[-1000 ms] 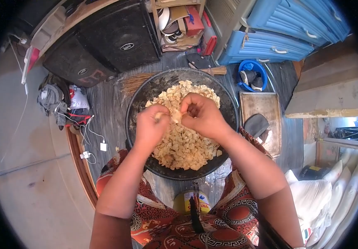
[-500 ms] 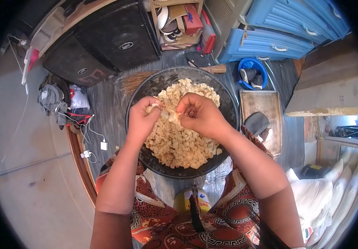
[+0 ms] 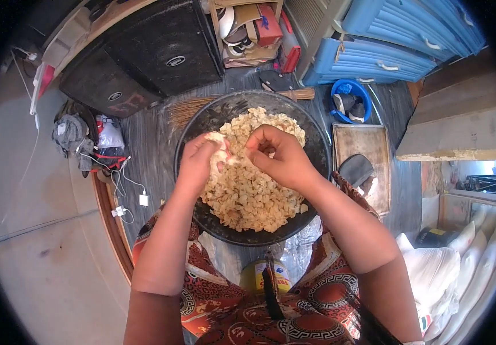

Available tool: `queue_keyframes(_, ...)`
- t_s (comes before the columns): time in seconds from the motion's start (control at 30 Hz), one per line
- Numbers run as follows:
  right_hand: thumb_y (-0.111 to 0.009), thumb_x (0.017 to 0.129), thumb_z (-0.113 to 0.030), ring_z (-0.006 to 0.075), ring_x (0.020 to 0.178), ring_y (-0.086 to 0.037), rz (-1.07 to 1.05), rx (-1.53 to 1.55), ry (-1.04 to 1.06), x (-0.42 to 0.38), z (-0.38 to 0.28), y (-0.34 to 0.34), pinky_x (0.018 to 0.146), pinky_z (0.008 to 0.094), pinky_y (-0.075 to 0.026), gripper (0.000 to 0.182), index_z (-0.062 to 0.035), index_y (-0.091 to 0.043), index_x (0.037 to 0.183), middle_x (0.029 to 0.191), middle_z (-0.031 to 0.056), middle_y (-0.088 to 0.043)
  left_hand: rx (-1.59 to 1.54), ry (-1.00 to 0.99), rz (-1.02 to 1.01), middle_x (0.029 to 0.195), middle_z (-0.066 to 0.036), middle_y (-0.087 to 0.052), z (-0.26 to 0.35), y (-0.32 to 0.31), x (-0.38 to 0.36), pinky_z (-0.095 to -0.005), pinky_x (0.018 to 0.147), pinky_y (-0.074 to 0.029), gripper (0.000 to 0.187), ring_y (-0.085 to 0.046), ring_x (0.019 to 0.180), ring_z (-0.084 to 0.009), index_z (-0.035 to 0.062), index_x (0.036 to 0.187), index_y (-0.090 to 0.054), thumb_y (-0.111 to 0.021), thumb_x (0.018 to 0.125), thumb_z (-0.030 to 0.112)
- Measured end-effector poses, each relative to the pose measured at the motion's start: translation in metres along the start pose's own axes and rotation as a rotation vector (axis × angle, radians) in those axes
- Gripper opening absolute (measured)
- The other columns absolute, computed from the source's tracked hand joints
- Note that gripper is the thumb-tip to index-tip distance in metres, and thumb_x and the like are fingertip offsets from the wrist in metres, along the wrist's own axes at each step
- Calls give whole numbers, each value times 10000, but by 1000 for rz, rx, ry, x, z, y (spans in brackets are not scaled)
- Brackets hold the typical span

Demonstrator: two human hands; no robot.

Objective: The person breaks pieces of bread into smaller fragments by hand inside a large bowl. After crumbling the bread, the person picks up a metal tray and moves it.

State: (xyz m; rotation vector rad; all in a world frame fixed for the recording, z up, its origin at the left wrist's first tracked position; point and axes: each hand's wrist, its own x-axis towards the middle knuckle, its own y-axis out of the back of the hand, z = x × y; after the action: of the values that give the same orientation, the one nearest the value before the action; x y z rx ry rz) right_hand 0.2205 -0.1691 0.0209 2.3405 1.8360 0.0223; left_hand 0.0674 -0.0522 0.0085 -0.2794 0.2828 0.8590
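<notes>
A wide black pan (image 3: 199,221) sits between my knees, heaped with small pale torn pieces (image 3: 253,198) that look like bread. Over its left side, my left hand (image 3: 197,161) is closed around a larger pale bread-like piece (image 3: 220,150), part of which shows past the fingers. My right hand (image 3: 276,158) is above the middle of the heap, thumb and forefinger pinched together. Whatever may be between those fingertips is too small to make out. The two hands are a little apart.
A straw broom (image 3: 187,110) lies behind the pan. To the right are a metal tray (image 3: 379,172) with a dark item on it and a blue bucket (image 3: 367,102) holding shoes. Black speakers (image 3: 161,52) stand at the back, and a yellow tin (image 3: 251,277) is below the pan.
My hands have drawn slightly apart. More of the pale piece now shows in my left hand, and my right fingertips have come away from it.
</notes>
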Motion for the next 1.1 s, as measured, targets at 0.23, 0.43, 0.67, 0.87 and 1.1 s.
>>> queue_keyframes(0.23, -657, 790, -60, 89, 719, -535, -35, 86, 131, 0, -5, -2, 674, 231, -443, 182, -23, -588, 954, 835, 22, -580, 65, 148, -241, 770, -23, -591, 0, -10, -12, -203, 505, -415, 179, -541, 650, -67, 5, 917, -598, -514, 881, 159)
queue_keyframes(0.43, -639, 786, -44, 80, 706, -538, 6, 6, 46, 6, 11, 10, 636, 233, -435, 227, -20, -601, 1009, 809, 16, -559, -3, 162, -291, 707, -27, -596, 1, -1, -11, -197, 478, -412, 200, -550, 592, -79, 21, 867, -608, -521, 867, 200)
queue_keyframes(0.67, -609, 780, -36, 39, 698, -508, -149, 60, -49, 1, 2, 0, 599, 204, -408, 126, -29, -596, 905, 767, -24, -540, 242, 148, -318, 708, -30, -590, -4, -8, -14, -217, 460, -407, 217, -515, 557, -81, 0, 850, -605, -463, 870, 163)
queue_keyframes(0.87, -626, 784, -60, 36, 601, -444, 59, 269, -4, 5, 5, -1, 551, 181, -361, 97, -40, -589, 871, 670, -52, -478, 27, 137, -143, 794, -65, -588, -4, 3, -7, -231, 555, -448, 225, -554, 669, -119, 14, 933, -589, -430, 885, 166)
queue_keyframes(1.1, -667, 778, -110, 97, 714, -494, 54, -117, 202, 2, 11, -11, 655, 238, -419, 177, -40, -580, 915, 835, 15, -522, -242, 86, -210, 1035, -106, -532, -4, -6, -10, -279, 622, -485, 371, -571, 797, -164, 50, 1187, -403, -452, 819, 42)
